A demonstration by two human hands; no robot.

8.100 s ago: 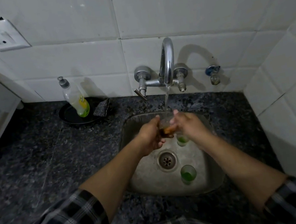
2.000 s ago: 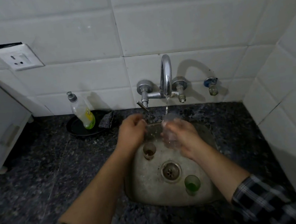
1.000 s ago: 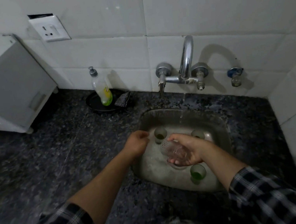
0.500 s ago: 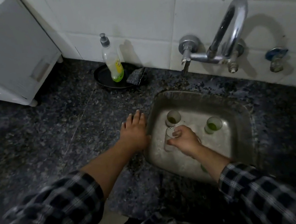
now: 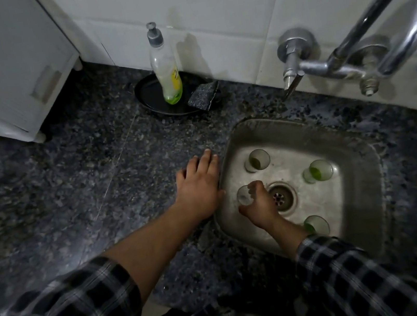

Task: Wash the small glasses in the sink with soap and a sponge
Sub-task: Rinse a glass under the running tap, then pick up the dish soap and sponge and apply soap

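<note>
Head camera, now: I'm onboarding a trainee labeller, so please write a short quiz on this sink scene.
1. True or false: the left hand is curled into a fist.
2. Where does the soap bottle stand? A in the sink; B in the black dish; C on the white cabinet.
3. Fill in: the right hand grips a clear ___.
Key: 1 false, it lies flat on the counter; 2 B; 3 glass.

Four glasses [image 5: 257,160] stand in the sink [image 5: 351,206]; soap bottle [image 5: 167,77] and sponge [image 5: 203,96] sit behind-left.
</note>
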